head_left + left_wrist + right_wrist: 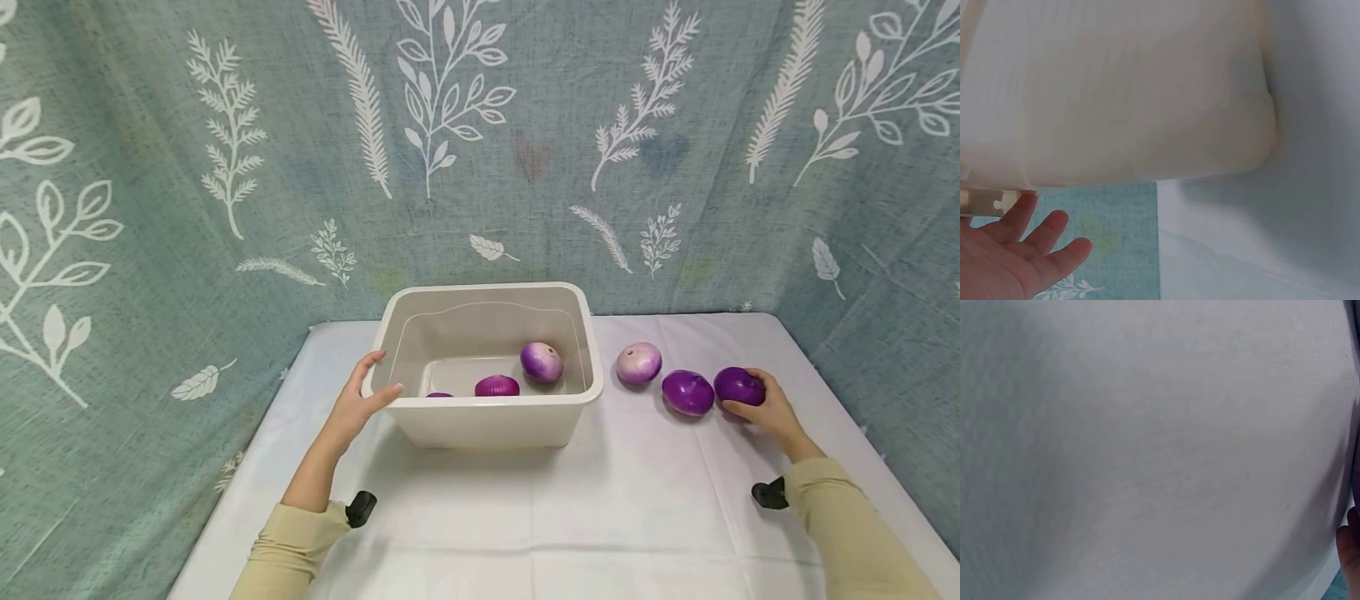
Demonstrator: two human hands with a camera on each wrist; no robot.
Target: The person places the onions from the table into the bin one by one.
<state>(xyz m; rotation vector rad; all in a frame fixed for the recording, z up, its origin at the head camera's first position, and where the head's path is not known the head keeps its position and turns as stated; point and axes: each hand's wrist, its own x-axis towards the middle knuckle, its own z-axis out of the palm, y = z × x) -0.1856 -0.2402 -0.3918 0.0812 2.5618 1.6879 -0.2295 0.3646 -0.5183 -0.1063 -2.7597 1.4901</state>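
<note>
At the right of the table, my right hand (772, 417) grips a dark purple onion (739, 387), thumb on its near side and fingers over its right. Just left of it lie another purple onion (687, 393) and a paler onion (639, 364). A cream plastic bin (487, 425) stands mid-table. My left hand (358, 408) rests at its left corner, thumb across the rim; in the left wrist view its fingers (1054, 228) are spread and fairly straight beside the bin wall (1122, 100). The right wrist view shows mostly cloth, with fingertips (1349, 540) at its edge.
Inside the bin lie a purple-and-white onion (542, 362), a purple onion (497, 386) and a third purple piece (439, 395), mostly hidden by the front wall. White cloth (600, 517) covers the table. Patterned green fabric (525, 208) hangs behind and at both sides.
</note>
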